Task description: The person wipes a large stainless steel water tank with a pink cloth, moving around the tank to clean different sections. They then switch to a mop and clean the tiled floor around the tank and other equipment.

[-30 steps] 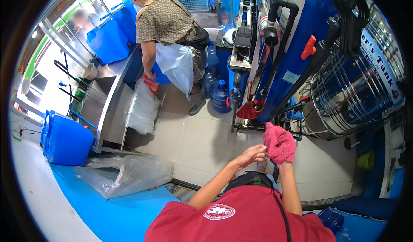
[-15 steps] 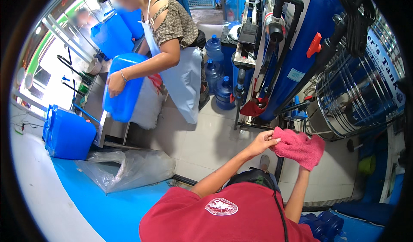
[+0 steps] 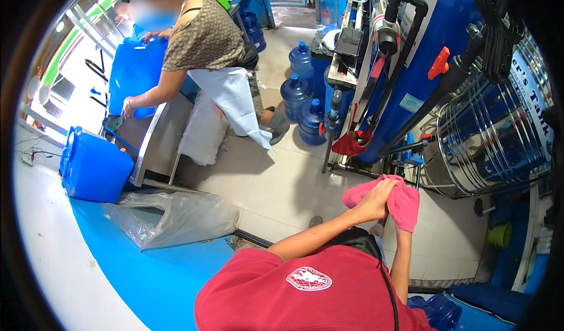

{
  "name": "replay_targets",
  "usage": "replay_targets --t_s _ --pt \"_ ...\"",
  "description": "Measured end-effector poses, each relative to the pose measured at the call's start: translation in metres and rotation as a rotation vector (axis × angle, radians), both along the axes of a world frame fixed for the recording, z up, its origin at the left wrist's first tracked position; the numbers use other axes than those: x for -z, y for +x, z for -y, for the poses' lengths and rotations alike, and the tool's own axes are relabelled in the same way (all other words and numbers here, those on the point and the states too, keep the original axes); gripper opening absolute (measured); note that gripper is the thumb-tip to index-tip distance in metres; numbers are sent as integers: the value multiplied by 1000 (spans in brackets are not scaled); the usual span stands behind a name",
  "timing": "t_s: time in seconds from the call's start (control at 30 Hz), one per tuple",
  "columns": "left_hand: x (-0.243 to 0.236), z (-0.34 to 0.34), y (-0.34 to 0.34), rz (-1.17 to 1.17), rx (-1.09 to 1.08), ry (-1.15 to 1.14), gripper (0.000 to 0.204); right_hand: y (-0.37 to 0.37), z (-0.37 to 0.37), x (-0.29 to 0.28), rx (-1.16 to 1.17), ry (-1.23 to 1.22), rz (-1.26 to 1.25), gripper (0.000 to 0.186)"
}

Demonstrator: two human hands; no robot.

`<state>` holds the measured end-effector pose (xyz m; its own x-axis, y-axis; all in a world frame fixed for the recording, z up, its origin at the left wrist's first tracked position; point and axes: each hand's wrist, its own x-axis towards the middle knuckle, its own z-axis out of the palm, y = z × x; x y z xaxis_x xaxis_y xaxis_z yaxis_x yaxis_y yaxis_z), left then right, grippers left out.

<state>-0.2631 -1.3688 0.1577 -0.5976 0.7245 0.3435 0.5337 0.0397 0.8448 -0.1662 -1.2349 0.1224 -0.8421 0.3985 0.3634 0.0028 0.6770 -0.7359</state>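
My left hand (image 3: 373, 201) grips a pink cloth (image 3: 406, 204) with its fingers closed, over the tiled floor near the lower centre of the head view. My right hand is under the cloth, its fingers hidden, with the forearm (image 3: 401, 254) rising from below. The cloth drapes over both sides of my hands. Just beyond it stand the black pipes (image 3: 417, 157) and tall blue cylinder (image 3: 411, 66) of a filter rig.
A co-worker (image 3: 200, 37) bends at the steel counter (image 3: 151, 146), holding a blue container (image 3: 132, 75). Water jugs (image 3: 296, 96) stand mid-floor; a steel tank (image 3: 487, 137) is right. A blue jerrycan (image 3: 97, 166) and plastic bag (image 3: 176, 219) lie left.
My left hand has moved right onto the cloth, which is now bunched differently. The co-worker has swung the blue container leftward and back onto the counter area.
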Motion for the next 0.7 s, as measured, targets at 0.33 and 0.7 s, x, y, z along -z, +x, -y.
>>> replay_targets --t_s 0.33,0.7 --pt "-39 -81 -13 218 -11 -46 27 19 -93 -37 201 -486 53 37" --pt "-103 -303 45 285 317 173 32 82 -274 -87 160 -723 -683 42"
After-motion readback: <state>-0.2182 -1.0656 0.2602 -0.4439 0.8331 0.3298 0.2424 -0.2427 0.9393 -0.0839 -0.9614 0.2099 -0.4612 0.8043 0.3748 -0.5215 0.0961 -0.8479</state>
